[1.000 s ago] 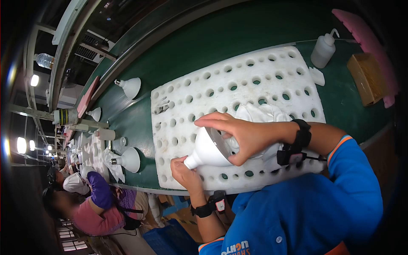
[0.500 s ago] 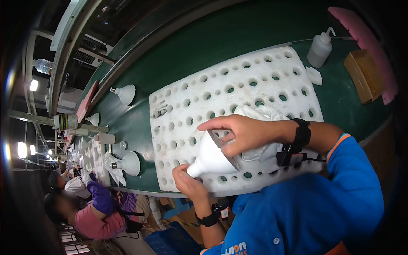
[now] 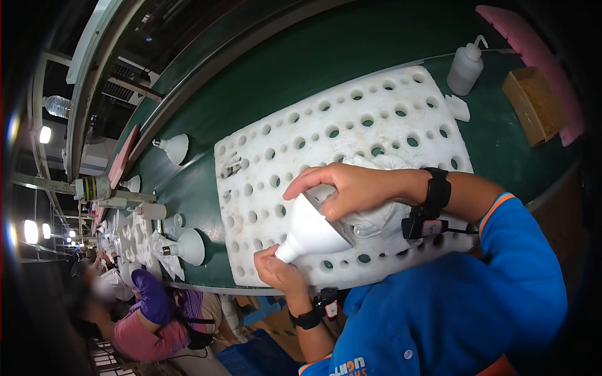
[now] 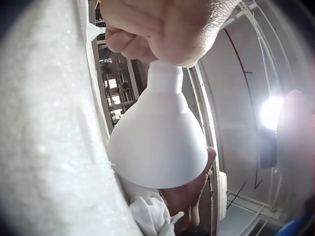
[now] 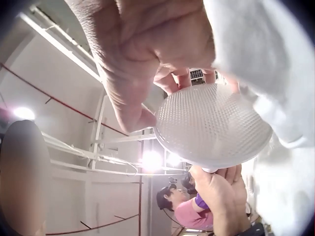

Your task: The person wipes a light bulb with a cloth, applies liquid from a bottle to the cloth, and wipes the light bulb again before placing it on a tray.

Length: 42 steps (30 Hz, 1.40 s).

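Note:
A white cone-shaped lamp (image 3: 311,229) is held over the foam board (image 3: 389,94) with holes. My left hand (image 3: 280,273) grips its narrow base end; in the left wrist view the curled fingers of that hand (image 4: 162,29) close round the lamp's (image 4: 160,132) neck. At the wide end, my right hand (image 3: 357,188) spans the rim with thumb and fingers. The right wrist view shows the lamp's textured clear face (image 5: 211,125), with the right hand's (image 5: 147,54) thumb and fingertips on its edge. A white cloth (image 3: 379,216) lies under my right hand.
More lamps (image 3: 190,247) (image 3: 173,149) lie on the green table (image 3: 188,194) to the left. A squeeze bottle (image 3: 465,69) and a cardboard box (image 3: 533,106) stand at the upper right. Another person (image 3: 141,338) works at the lower left.
The lamp has tilted, its wide end swinging slightly toward my body. My right thumb has moved from the near part of the rim up across the lamp's face. The left hand keeps its grip.

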{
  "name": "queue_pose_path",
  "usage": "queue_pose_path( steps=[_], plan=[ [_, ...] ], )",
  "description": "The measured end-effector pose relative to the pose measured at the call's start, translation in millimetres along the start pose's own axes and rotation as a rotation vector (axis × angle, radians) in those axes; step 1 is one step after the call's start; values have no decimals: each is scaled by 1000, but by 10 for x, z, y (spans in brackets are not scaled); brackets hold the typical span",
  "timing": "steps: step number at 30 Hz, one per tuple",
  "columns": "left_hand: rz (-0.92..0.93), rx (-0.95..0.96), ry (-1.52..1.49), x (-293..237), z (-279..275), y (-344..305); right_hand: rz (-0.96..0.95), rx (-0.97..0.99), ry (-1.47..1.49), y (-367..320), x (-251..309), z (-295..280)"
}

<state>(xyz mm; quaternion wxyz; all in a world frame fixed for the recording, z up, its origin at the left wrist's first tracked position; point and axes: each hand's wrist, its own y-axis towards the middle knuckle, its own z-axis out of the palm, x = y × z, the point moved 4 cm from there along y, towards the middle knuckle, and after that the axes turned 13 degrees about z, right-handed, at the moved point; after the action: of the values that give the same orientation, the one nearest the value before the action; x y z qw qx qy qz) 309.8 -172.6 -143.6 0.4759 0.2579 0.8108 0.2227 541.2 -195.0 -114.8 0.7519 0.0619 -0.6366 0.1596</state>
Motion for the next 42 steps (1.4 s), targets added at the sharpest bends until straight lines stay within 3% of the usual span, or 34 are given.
queue_pose_path(
  steps=[3,6,9,12,13,15,18,20,23,24,27,29,30,31,32,37,40,42],
  plan=[
    [85,-22,60,-198,-4,8,239,95,277,116,-259,-21],
    [141,26,91,-347,29,42,299,57,396,115,-322,-52],
    [-68,-28,19,-51,-34,14,223,-105,341,125,-269,-26],
    [-558,-143,-115,-190,33,199,116,-250,-24,17,-56,-214],
    [-510,-153,-124,-178,2,258,80,-289,-190,-49,68,-279],
    [-412,-165,-142,-121,-73,367,12,-155,-618,-213,233,-299],
    [-129,-70,164,-255,-124,455,-179,-101,-1164,-519,20,-140],
    [20,-56,233,-523,43,483,-151,-135,-1160,-634,-32,-148],
    [-18,-40,243,-554,52,433,32,-136,-897,-666,-156,-357],
    [-16,-33,226,-548,56,428,27,-358,-997,-655,-3,-372],
    [85,-34,277,-696,203,452,-507,-680,-851,-495,384,-184],
    [91,-1,293,-647,223,441,-665,-488,-751,-279,364,185],
    [17,49,224,-678,230,446,-545,-374,-977,-212,240,324],
    [-28,-2,244,-805,268,482,-512,-400,-1112,-280,208,328],
    [-21,-7,260,-655,249,475,-299,-319,-1203,-330,168,268],
    [95,113,406,-769,299,594,-174,-398,-911,-1075,2,-295],
    [135,102,386,-769,358,611,-61,-975,-906,-1701,18,-838],
    [151,109,336,-759,340,594,183,-1182,-1063,-1982,-177,-1170]
  ],
)
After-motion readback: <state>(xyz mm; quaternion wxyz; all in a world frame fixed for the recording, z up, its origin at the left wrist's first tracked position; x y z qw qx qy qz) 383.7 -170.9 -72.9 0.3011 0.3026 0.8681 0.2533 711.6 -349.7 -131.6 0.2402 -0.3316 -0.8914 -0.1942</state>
